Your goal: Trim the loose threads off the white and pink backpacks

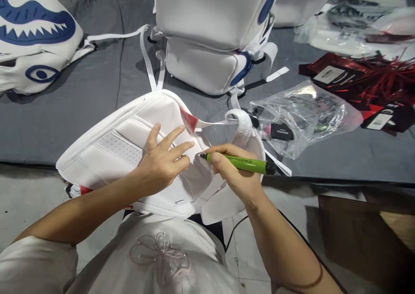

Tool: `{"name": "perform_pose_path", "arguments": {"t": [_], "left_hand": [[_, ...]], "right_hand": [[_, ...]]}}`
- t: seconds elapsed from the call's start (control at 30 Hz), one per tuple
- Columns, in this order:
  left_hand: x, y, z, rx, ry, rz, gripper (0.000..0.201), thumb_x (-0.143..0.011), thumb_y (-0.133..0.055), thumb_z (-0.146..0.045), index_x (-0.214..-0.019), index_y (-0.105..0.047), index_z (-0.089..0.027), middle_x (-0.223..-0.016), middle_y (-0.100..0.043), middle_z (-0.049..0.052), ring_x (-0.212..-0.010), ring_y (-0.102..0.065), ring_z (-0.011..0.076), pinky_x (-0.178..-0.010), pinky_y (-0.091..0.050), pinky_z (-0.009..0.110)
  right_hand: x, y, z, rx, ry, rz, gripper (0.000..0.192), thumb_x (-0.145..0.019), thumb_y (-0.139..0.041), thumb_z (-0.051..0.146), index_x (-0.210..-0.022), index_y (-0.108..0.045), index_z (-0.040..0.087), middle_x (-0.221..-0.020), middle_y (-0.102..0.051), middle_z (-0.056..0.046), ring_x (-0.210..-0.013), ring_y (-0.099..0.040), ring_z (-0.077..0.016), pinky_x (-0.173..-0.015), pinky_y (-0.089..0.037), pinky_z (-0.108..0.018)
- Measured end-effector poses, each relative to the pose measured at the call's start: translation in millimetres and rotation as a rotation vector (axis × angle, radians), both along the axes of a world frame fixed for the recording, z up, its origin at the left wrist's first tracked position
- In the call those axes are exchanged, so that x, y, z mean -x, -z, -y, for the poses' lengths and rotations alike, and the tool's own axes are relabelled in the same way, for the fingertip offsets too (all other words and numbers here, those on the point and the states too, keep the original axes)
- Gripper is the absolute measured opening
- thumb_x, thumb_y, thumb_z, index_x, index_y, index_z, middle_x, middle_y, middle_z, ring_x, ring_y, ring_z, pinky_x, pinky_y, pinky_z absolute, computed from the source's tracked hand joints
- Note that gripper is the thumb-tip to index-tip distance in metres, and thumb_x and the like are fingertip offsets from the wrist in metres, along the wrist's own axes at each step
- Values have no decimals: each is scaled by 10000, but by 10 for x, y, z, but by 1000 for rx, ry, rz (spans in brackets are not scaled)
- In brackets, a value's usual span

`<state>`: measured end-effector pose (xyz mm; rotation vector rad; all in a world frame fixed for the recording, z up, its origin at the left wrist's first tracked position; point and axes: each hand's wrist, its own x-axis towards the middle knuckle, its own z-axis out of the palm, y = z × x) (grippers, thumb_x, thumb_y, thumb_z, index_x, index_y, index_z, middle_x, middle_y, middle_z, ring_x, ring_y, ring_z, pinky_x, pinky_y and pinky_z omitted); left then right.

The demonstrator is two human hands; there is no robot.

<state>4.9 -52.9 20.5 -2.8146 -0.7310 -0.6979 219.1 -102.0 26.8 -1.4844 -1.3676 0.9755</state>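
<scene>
The grey table point(100, 116) runs across the view from 9 o'clock to 3 o'clock. At 12 o'clock on it is a big white bag point(201, 21) with blue patches on its side. The white backpack point(87, 162) being worked on lies just below the centre, stretching towards 8 o'clock, its straps and dotted mesh facing up and its lower part hanging over the table's near edge towards the person. At 10 o'clock lies a white bag with a blue toothed mouth and an eye point(40, 74). Clear plastic packets point(350, 26) are heaped at 2 o'clock, and between 2 and 3 o'clock sit a pile of red and black tags point(359, 82) and, nearer the backpack, a crumpled clear bag point(311, 112). The left hand point(165, 162) lies on the backpack with fingers spread, its grip wide and around nothing. The right hand point(238, 170), towards 4 o'clock, has a narrow grip on a green marker point(243, 163), whose tip points to 9 o'clock at the backpack's white cloth; whether it touches cannot be told. A small black label point(282, 132) shows at the crumpled bag, and a red patch point(189, 120) shows on the backpack's upper edge, just above the left fingers.
</scene>
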Motion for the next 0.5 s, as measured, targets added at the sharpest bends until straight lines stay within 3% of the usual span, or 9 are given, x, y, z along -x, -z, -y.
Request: {"name": "perform_pose_path", "arguments": {"t": [0.07, 0.2, 0.5], "left_hand": [[6, -2, 13, 6, -10, -19, 140, -852, -610, -100, -824, -639, -235, -1283, -680, -10, -1394, -464, 337, -1184, -160, 691], [17, 4, 22, 52, -19, -32, 175, -871, -578, -102, -842, -653, -258, -1303, -666, -19, -1421, -428, 317, -1201, -143, 694], [8, 23, 31, 36, -44, -40, 173, -905, -548, -133, -838, -644, -259, -1304, -658, -29, -1422, -423, 288, -1224, -113, 665]], "right_hand": [[61, -11, -14, -25, 65, 52, 310, -852, -671, 499, -753, -707, 208, -602, -627, 15, -567, -555, -127, -547, -431, -250], [154, -6, -48, -43, 54, 128, 260, -860, -637, 415, -709, -671, 207, -609, -632, 14, -553, -537, -116, -516, -408, -232], [220, 7, -147, -71, 64, 214, 298, -877, -591, 400, -646, -592, 212, -572, -557, 23, -548, -477, -115, -517, -381, -240]]}}
